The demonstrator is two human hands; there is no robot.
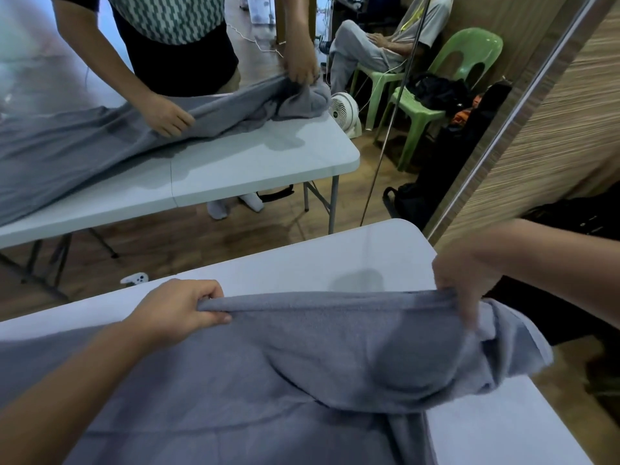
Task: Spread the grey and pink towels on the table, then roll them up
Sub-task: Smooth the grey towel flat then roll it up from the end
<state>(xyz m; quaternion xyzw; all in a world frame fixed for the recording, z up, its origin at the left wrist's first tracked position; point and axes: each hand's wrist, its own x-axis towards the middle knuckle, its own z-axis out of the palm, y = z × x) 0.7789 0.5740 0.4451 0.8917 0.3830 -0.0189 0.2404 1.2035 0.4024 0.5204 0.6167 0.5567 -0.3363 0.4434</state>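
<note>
A grey towel [255, 374] lies across my white table [335, 260], its far edge lifted off the surface. My left hand [177, 308] pinches that edge at the left between thumb and curled fingers. My right hand [459, 283] grips the same edge at the right, fingers pointing down into the cloth. Between my hands the edge is stretched taut. The towel's right end hangs bunched past my right hand. No pink towel is in view.
A second white table [268, 162] stands across a strip of wooden floor, where another person [174, 45] handles a grey towel [100, 139]. A white fan [345, 112], green plastic chairs [436, 95] with a seated person, dark bags and a wall lie to the right.
</note>
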